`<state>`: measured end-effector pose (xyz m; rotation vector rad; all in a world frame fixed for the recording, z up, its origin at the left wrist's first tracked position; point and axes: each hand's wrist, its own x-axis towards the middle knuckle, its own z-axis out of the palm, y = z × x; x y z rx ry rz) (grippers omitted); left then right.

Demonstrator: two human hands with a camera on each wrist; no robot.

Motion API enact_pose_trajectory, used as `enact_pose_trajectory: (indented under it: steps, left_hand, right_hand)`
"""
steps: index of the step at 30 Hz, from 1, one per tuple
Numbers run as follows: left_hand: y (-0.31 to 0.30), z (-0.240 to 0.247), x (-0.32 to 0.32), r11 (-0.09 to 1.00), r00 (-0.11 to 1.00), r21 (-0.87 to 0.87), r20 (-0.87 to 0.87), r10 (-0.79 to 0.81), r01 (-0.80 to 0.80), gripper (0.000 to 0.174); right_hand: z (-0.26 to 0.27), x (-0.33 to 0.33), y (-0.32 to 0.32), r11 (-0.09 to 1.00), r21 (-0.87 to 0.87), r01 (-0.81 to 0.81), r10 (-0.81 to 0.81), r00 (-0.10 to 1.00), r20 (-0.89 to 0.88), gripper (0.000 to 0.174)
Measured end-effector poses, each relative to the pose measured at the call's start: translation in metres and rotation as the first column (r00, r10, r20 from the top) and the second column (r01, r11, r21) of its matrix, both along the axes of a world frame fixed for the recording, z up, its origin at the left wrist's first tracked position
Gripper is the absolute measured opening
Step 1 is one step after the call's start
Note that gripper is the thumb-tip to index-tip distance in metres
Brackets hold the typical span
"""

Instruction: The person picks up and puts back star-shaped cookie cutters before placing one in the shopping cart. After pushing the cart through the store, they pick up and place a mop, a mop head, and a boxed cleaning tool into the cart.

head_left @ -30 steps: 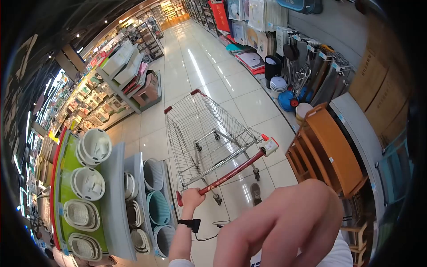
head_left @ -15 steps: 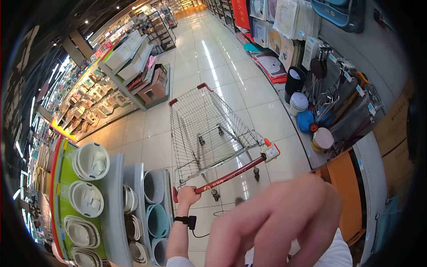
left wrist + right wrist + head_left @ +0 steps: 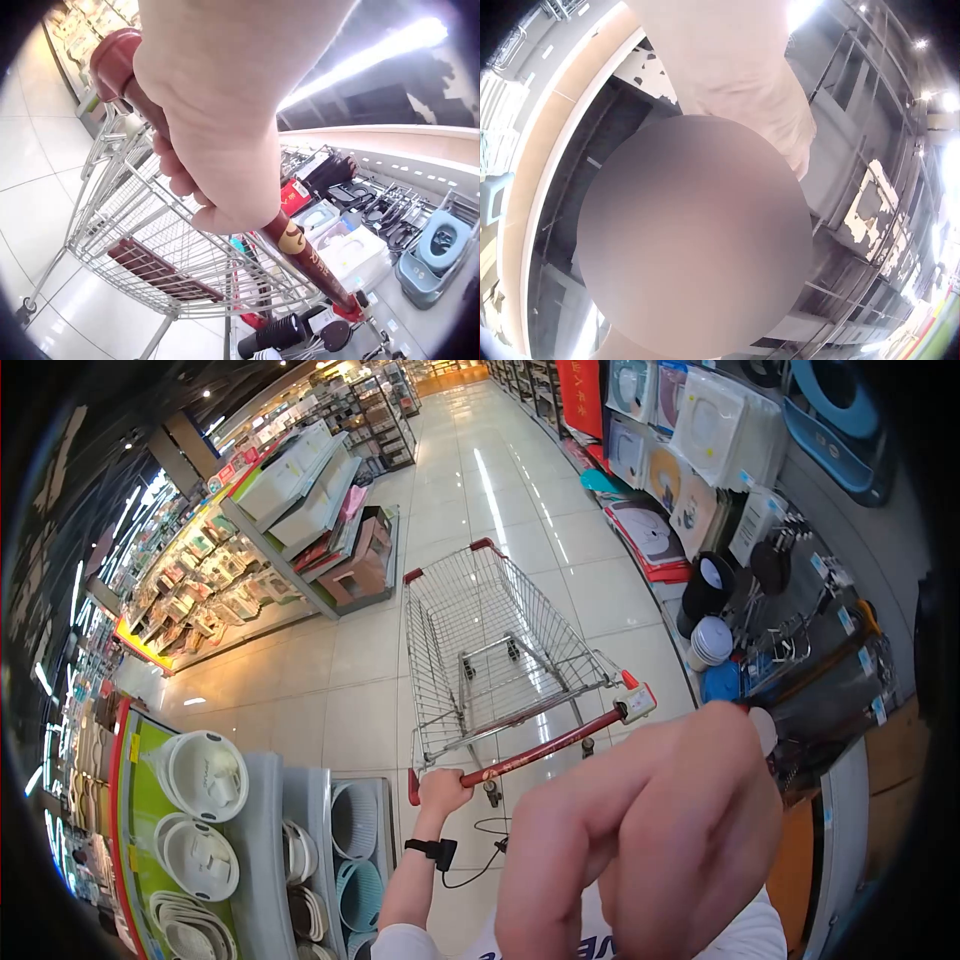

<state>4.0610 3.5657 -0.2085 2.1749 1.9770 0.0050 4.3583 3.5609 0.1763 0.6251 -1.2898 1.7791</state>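
My left hand (image 3: 445, 792) wraps dark-red tubular handle (image 3: 545, 748) of silver metal-wire cart (image 3: 490, 648); handle runs rightward from grip. Right hand (image 3: 675, 815): hold, I can't tell.

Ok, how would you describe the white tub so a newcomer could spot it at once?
From the cart, look right to the goods along the aisle's edge. Low down there, the white tub stands between a black holder and a blue item. Ridged white sides set it apart.
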Motion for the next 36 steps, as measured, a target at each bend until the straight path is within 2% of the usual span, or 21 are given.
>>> enact_pose_trajectory:
  steps: [1, 2, 3, 5, 9, 11, 12, 14, 15, 17, 20, 21, 22, 23, 25, 27, 29, 30, 32, 34, 36]
  left_hand:
    - [0.019, 0.002, 0.001, 1.0, 1.0, -0.024, 0.013, 0.017, -0.017, 0.023]
    - [0.036, 0.003, 0.001, 0.998, 0.999, -0.05, 0.027, 0.034, -0.032, 0.024]
    - [0.053, 0.004, 0.002, 0.999, 0.999, -0.042, 0.027, 0.032, -0.031, 0.024]
    - [0.082, 0.003, 0.003, 0.997, 0.998, -0.053, 0.011, 0.054, -0.054, 0.024]
    - [0.148, 0.006, -0.004, 0.996, 1.0, -0.092, 0.004, 0.02, -0.019, 0.025]
    - [0.181, 0.0, -0.009, 0.996, 1.0, -0.087, -0.004, 0.004, -0.004, 0.025]
    - [0.199, -0.004, -0.011, 0.997, 1.0, -0.078, -0.008, -0.01, 0.01, 0.025]
    - [0.231, -0.011, -0.016, 0.999, 1.0, -0.036, -0.013, 0.0, -0.001, 0.025]
    - [0.244, -0.011, -0.016, 1.0, 1.0, -0.001, -0.017, 0.008, -0.008, 0.025]
    - [0.274, -0.003, -0.015, 0.999, 0.999, -0.041, -0.027, 0.027, -0.028, 0.025]
    - [0.327, 0.0, -0.016, 0.992, 0.998, -0.11, -0.005, 0.064, -0.064, 0.024]
    - [0.344, -0.05, -0.034, 0.992, 0.999, -0.116, 0.013, 0.04, -0.038, 0.025]
    - [0.357, -0.031, -0.025, 0.99, 0.998, -0.122, -0.005, 0.067, -0.067, 0.025]
    - [0.376, -0.005, -0.014, 0.987, 0.995, -0.13, -0.021, 0.095, -0.097, 0.025]
    - [0.406, 0.0, -0.009, 0.976, 0.989, -0.16, 0.001, 0.151, -0.148, 0.025]
    - [0.44, -0.005, -0.012, 0.981, 0.993, -0.166, 0.047, 0.112, -0.102, 0.024]
    - [0.481, -0.015, -0.023, 0.984, 0.989, -0.135, 0.071, 0.129, -0.118, 0.022]
    - [0.503, -0.014, -0.019, 0.985, 0.993, -0.147, 0.065, 0.1, -0.09, 0.022]
    - [0.539, -0.014, -0.02, 0.985, 0.988, -0.134, 0.089, 0.124, -0.112, 0.021]
    - [0.566, -0.014, -0.02, 0.987, 0.985, -0.122, 0.124, 0.122, -0.107, 0.021]
    - [0.598, -0.009, -0.024, 0.987, 0.979, -0.117, 0.158, 0.132, -0.114, 0.019]
  right_hand:
    - [-0.001, -0.015, 0.018, 0.994, 0.106, -0.023, 0.037, 0.992, -0.124, 0.003]
    - [-0.003, -0.023, 0.032, 0.977, 0.211, -0.034, 0.085, 0.967, -0.241, 0.008]
    - [-0.005, -0.023, 0.039, 0.975, 0.219, -0.032, 0.086, 0.967, -0.24, 0.008]
    - [-0.01, -0.018, 0.05, 0.996, -0.066, -0.061, 0.054, 0.993, -0.104, 0.011]
    - [-0.009, -0.013, 0.126, 0.995, -0.021, -0.095, 0.095, 0.995, -0.01, 0.012]
    - [-0.024, -0.032, 0.168, 0.998, 0.057, -0.024, 0.04, 0.954, -0.297, 0.012]
    - [-0.025, -0.038, 0.186, 0.998, 0.057, -0.029, 0.045, 0.953, -0.301, 0.012]
    - [-0.022, -0.046, 0.216, 0.983, -0.175, -0.051, -0.052, 0.842, -0.537, 0.014]
    - [-0.019, -0.033, 0.239, 0.981, -0.184, -0.061, -0.049, 0.84, -0.541, 0.014]
    - [-0.007, 0.007, 0.294, 0.993, -0.036, -0.115, 0.114, 0.993, -0.037, 0.012]
    - [0.0, 0.017, 0.369, 0.993, 0.099, -0.067, 0.06, 0.995, 0.078, 0.008]
    - [-0.008, 0.013, 0.392, 0.981, 0.16, -0.108, 0.097, 0.992, 0.077, 0.003]
    - [-0.01, 0.017, 0.41, 0.971, 0.237, 0.017, -0.062, 0.981, 0.183, 0.009]
    - [-0.013, 0.022, 0.425, 0.935, 0.331, 0.131, -0.226, 0.937, 0.267, 0.018]
    - [-0.035, 0.015, 0.448, 0.698, 0.498, 0.515, -0.699, 0.639, 0.319, 0.023]
    - [-0.077, 0.008, 0.5, 0.568, 0.677, 0.468, -0.821, 0.384, 0.423, 0.031]
    - [-0.208, 0.021, 0.589, 0.415, 0.87, 0.265, -0.906, 0.037, 0.421, 0.044]
    - [-0.262, 0.038, 0.615, 0.408, 0.903, 0.133, -0.904, -0.084, 0.42, 0.05]
    - [-0.349, 0.068, 0.652, 0.345, 0.939, -0.01, -0.933, -0.112, 0.342, 0.061]
    - [-0.382, 0.073, 0.673, 0.347, 0.936, -0.053, -0.934, -0.109, 0.34, 0.063]
    - [-0.388, 0.066, 0.693, 0.167, 0.962, -0.217, -0.984, -0.098, 0.149, 0.055]
